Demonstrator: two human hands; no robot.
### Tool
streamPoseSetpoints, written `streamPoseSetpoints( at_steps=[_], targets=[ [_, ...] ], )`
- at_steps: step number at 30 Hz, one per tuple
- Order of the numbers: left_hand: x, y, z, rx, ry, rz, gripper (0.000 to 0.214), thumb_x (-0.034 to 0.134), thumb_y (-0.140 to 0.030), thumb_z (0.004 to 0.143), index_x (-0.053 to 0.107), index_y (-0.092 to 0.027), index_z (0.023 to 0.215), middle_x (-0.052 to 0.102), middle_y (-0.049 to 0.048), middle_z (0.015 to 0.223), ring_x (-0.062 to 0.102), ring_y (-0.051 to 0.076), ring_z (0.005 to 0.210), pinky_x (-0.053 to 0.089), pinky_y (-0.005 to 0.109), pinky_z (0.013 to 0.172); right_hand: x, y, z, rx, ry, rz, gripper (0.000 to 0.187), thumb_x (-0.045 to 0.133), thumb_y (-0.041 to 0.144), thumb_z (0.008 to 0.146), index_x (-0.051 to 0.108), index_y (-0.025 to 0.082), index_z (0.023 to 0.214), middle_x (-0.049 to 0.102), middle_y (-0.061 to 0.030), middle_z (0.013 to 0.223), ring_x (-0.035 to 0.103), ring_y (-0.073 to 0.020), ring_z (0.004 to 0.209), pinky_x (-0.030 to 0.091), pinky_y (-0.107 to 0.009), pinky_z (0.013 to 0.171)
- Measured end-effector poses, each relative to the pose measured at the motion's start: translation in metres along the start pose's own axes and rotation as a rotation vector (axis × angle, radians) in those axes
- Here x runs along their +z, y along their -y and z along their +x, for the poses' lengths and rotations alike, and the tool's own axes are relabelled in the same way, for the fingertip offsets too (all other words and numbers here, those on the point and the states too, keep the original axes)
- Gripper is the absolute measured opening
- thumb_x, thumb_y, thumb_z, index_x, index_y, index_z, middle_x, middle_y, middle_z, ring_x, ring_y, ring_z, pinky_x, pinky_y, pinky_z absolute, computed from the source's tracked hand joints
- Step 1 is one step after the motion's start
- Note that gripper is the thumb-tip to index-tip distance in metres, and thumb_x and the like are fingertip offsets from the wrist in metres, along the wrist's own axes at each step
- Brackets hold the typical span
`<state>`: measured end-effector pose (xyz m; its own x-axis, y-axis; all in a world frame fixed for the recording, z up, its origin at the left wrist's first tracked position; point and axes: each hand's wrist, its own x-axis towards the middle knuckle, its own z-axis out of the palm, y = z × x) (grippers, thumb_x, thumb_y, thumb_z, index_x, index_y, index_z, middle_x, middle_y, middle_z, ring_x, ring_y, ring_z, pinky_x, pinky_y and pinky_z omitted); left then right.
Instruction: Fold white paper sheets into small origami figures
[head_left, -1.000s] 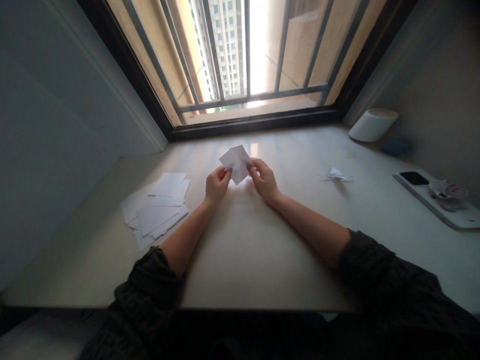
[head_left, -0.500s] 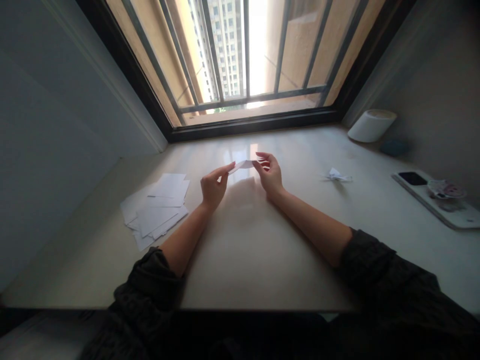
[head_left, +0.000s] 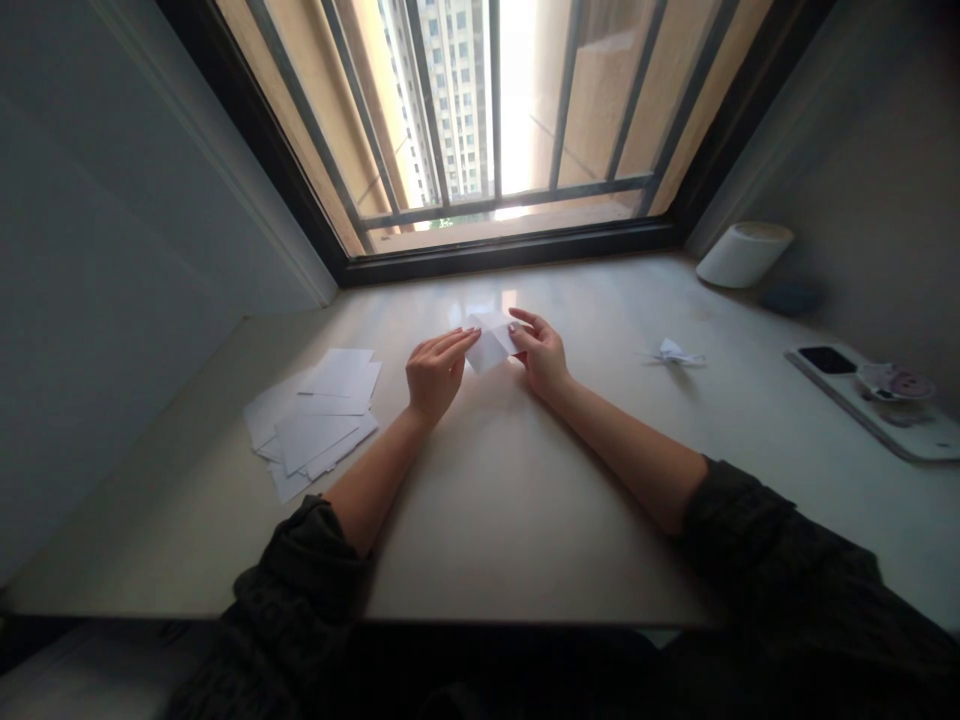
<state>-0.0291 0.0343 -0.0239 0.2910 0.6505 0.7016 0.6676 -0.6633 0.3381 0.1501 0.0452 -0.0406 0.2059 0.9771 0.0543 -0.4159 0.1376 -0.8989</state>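
Note:
A small folded white paper (head_left: 489, 342) lies low on the pale table (head_left: 495, 500) in front of the window. My left hand (head_left: 435, 372) has its fingers stretched out flat, the tips touching the paper's left edge. My right hand (head_left: 541, 352) pinches the paper's right side with curled fingers. Both forearms come out of dark rolled-up sleeves.
A loose pile of white sheets (head_left: 313, 418) lies to the left. A folded paper figure (head_left: 676, 352) sits to the right. At far right are a white roll (head_left: 742, 252), a dark phone (head_left: 827, 359) on a white tablet (head_left: 877, 408), and a small patterned dish (head_left: 896, 383).
The paper was held up facing me, then tipped edge-on in the air, and now it rests down on the table. My left hand has gone from pinching to flat fingers.

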Motion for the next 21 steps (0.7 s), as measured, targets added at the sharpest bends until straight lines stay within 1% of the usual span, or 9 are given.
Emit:
streamPoseSetpoints(
  at_steps=[2, 4, 7, 9, 10, 13, 15, 18, 21],
  targets=[
    [0.000, 0.001, 0.001, -0.048, -0.016, -0.048, 0.045, 0.044, -0.009, 0.089, 0.062, -0.026, 0.126, 0.064, 0.0033, 0.128, 0.056, 0.019, 0.124, 0.042, 0.038, 0.106, -0.001, -0.002, 0.001, -0.033, 0.000, -0.030, 0.049, 0.075, 0.041, 0.063, 0.062, 0.022, 0.106, 0.063, 0.0008, 0.077, 0.055, -0.0126, 0.066, 0.045, -0.027, 0.060],
    [0.002, 0.004, 0.002, -0.127, -0.061, -0.143, 0.048, 0.042, -0.010, 0.089, 0.055, -0.024, 0.133, 0.058, 0.0056, 0.136, 0.051, 0.020, 0.129, 0.038, 0.039, 0.110, -0.002, -0.004, 0.002, -0.056, -0.013, -0.037, 0.048, 0.074, 0.041, 0.065, 0.062, 0.022, 0.106, 0.063, 0.0005, 0.077, 0.055, -0.0128, 0.067, 0.045, -0.027, 0.060],
    [0.007, 0.013, 0.002, -0.328, -0.114, -0.361, 0.045, 0.046, -0.024, 0.092, 0.049, -0.022, 0.137, 0.056, 0.0091, 0.137, 0.053, 0.022, 0.126, 0.039, 0.040, 0.109, -0.002, -0.004, 0.002, -0.047, 0.010, -0.024, 0.049, 0.075, 0.041, 0.064, 0.061, 0.023, 0.107, 0.065, 0.0002, 0.079, 0.057, -0.0132, 0.068, 0.045, -0.027, 0.061],
    [0.011, 0.018, 0.002, -0.474, -0.094, -0.523, 0.050, 0.051, -0.038, 0.092, 0.047, -0.020, 0.139, 0.060, 0.0116, 0.132, 0.058, 0.023, 0.119, 0.043, 0.038, 0.104, -0.002, -0.004, 0.001, -0.019, 0.056, -0.017, 0.051, 0.077, 0.041, 0.063, 0.062, 0.023, 0.108, 0.066, 0.0004, 0.079, 0.057, -0.0132, 0.068, 0.045, -0.027, 0.061],
    [0.013, 0.019, 0.003, -0.539, -0.074, -0.598, 0.055, 0.054, -0.043, 0.090, 0.047, -0.018, 0.139, 0.064, 0.0121, 0.125, 0.061, 0.023, 0.114, 0.046, 0.038, 0.100, -0.001, -0.003, 0.001, -0.005, 0.078, -0.015, 0.051, 0.078, 0.042, 0.063, 0.062, 0.023, 0.108, 0.066, 0.0005, 0.079, 0.058, -0.0131, 0.067, 0.045, -0.027, 0.061],
    [0.014, 0.019, 0.005, -0.711, 0.004, -0.806, 0.064, 0.065, -0.054, 0.080, 0.057, -0.016, 0.130, 0.071, 0.0098, 0.105, 0.066, 0.022, 0.095, 0.053, 0.033, 0.083, 0.000, -0.001, -0.002, 0.026, 0.115, -0.014, 0.054, 0.080, 0.043, 0.060, 0.063, 0.023, 0.107, 0.066, 0.0014, 0.077, 0.057, -0.0125, 0.066, 0.044, -0.026, 0.059],
    [0.013, 0.016, 0.006, -0.789, 0.036, -0.934, 0.061, 0.072, -0.054, 0.072, 0.064, -0.016, 0.119, 0.071, 0.0080, 0.098, 0.066, 0.019, 0.085, 0.053, 0.029, 0.073, 0.001, 0.001, -0.002, 0.038, 0.105, -0.001, 0.055, 0.081, 0.044, 0.058, 0.063, 0.023, 0.106, 0.066, 0.0020, 0.075, 0.057, -0.0122, 0.065, 0.045, -0.025, 0.059],
    [0.011, 0.012, 0.008, -0.842, 0.006, -1.062, 0.057, 0.080, -0.049, 0.063, 0.068, -0.015, 0.107, 0.070, 0.0066, 0.093, 0.064, 0.015, 0.078, 0.053, 0.027, 0.069, 0.002, 0.004, -0.002, 0.068, 0.080, 0.052, 0.055, 0.082, 0.046, 0.057, 0.062, 0.023, 0.103, 0.065, 0.0023, 0.075, 0.057, -0.0117, 0.065, 0.047, -0.025, 0.060],
    [0.011, 0.011, 0.010, -0.882, -0.075, -1.088, 0.056, 0.083, -0.045, 0.060, 0.068, -0.015, 0.104, 0.069, 0.0056, 0.089, 0.063, 0.013, 0.074, 0.052, 0.025, 0.068, 0.002, 0.006, -0.002, 0.108, 0.079, 0.091, 0.056, 0.081, 0.051, 0.059, 0.062, 0.021, 0.102, 0.062, 0.0031, 0.073, 0.057, -0.0103, 0.059, 0.049, -0.026, 0.059]
  ],
)
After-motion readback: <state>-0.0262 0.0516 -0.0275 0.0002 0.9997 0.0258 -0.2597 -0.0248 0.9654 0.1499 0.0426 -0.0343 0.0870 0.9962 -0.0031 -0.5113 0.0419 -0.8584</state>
